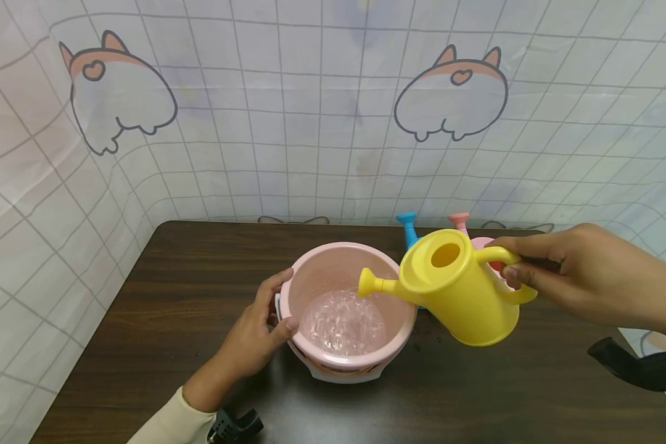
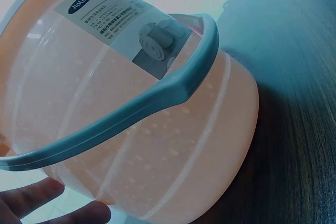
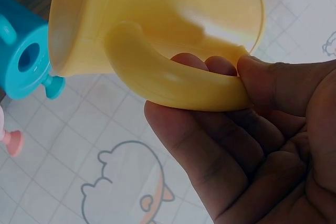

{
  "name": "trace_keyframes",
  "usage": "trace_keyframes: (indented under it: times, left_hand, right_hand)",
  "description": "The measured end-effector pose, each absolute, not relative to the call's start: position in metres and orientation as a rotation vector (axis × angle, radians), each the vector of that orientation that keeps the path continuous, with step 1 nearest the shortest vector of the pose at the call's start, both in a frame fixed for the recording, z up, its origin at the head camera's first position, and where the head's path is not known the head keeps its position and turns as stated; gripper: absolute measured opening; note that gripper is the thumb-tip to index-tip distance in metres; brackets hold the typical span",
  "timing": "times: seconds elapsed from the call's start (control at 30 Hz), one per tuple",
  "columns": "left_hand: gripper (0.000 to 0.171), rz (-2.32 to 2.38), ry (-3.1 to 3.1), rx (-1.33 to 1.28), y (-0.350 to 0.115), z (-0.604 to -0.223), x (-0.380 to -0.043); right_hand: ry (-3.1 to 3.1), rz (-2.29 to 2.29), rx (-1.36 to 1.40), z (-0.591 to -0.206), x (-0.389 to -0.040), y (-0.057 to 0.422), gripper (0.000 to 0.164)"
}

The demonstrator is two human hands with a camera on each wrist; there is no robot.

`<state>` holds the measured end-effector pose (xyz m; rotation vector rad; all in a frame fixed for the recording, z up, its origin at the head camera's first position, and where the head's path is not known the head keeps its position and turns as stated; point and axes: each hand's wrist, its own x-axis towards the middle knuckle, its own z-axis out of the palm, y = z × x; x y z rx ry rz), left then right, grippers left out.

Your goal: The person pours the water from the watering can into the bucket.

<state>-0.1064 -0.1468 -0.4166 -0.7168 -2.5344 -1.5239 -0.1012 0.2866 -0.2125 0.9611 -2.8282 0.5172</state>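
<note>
My right hand (image 1: 583,277) grips the handle of a yellow watering can (image 1: 466,296), thumb and fingers curled around it in the right wrist view. The can hangs tilted, its spout (image 1: 370,282) over a pink bucket (image 1: 311,265). Rippling, bubbly clear water (image 1: 341,324) lies inside that bucket, which stands on the dark wooden table (image 1: 200,259). At the bucket's left rim, my left hand (image 1: 255,333) holds on, thumb over the edge and fingers along the outside. A grey-looking carrying handle (image 2: 142,100) hangs against the bucket's labelled wall in the left wrist view.
Behind the yellow can stand a blue watering can (image 3: 26,45) and a pink watering can (image 1: 459,221), both partly hidden. A white gridded curtain (image 1: 288,123) with dog drawings borders the table's back and sides. Black straps (image 1: 233,427) sit at both wrists.
</note>
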Motion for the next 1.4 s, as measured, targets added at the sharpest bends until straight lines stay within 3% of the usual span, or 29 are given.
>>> trace_keyframes:
  times: [1.4]
  left_hand:
    - [0.072, -1.512, -2.529, -0.72, -0.1462, -0.4171, -0.1052]
  right_hand:
    - [-2.814, 0.54, 0.971, -0.2099, -0.1008, 0.2778, 0.043]
